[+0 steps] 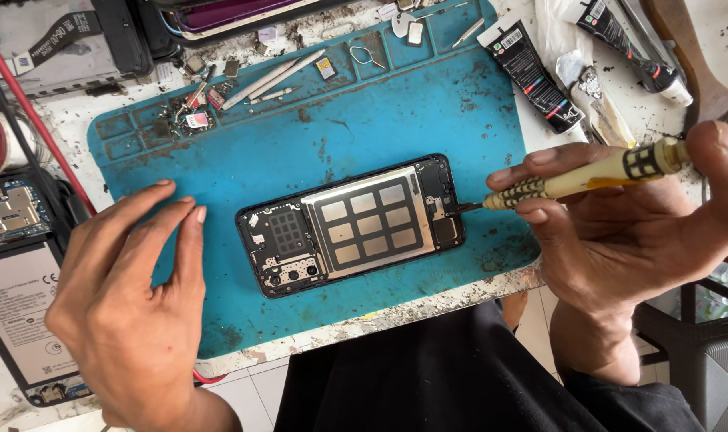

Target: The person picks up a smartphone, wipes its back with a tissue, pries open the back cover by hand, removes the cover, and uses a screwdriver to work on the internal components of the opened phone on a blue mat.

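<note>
An opened phone [353,226], back cover off, lies on a blue work mat [300,152]; its metal plate and small circuit parts are exposed. My right hand [620,232] grips a pale yellow screwdriver [588,178], whose dark tip touches the phone's right end. My left hand [132,296] rests flat on the mat to the left of the phone, fingers spread and holding nothing.
Small screws, SIM trays, tweezers and loose parts [244,80] fill the mat's top pockets. Black glue tubes [536,76] lie at the upper right. Another opened phone with a battery [20,304] sits at the left edge. A red cable [36,120] crosses the upper left.
</note>
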`<state>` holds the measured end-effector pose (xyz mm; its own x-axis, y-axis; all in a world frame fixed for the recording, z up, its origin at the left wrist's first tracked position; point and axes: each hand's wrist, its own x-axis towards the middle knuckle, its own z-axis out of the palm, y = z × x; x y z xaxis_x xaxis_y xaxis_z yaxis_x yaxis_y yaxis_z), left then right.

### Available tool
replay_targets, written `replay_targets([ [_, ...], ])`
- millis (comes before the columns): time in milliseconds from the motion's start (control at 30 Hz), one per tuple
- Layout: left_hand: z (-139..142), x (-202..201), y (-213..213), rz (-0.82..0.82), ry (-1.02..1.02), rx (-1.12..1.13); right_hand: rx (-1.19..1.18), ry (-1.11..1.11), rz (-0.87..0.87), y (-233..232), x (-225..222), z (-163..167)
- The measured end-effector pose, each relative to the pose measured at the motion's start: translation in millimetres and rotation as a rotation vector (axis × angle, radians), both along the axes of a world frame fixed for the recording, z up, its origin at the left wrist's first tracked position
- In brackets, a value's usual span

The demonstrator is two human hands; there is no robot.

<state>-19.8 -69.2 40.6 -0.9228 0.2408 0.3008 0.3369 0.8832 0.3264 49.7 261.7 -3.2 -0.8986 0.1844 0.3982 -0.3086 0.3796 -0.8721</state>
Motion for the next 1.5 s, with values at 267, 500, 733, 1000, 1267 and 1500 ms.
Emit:
replay_targets([
  [267,4.5,-8.3,7.6,0.016,-0.036,0.011,-0.061,0.288,0.510,9.7,-24.5,10.7],
  [500,-4.7,-8.7,2.4,0.039,0.021,-0.004,-0.116,0.158,0.389,8.9,-8.4,12.4],
  [733,-7.8,-11.7,-0.4,0.055,0.013,-0.011,-0.154,0.121,0.363,5.6,-5.2,2.3],
  [1000,-3.0,-13.4,3.9,0.023,-0.041,-0.039,-0.144,0.086,0.394,22.5,-6.5,-2.7],
  [1267,-10.5,-8.9,-1.7,0.068,-0.057,0.037,-0.155,0.089,0.570,10.1,-41.1,38.0],
  [1500,-4.5,-6.2,0.5,-0.097,-0.014,0.067,-0.288,0.132,0.345,11.3,-8.7,8.4],
])
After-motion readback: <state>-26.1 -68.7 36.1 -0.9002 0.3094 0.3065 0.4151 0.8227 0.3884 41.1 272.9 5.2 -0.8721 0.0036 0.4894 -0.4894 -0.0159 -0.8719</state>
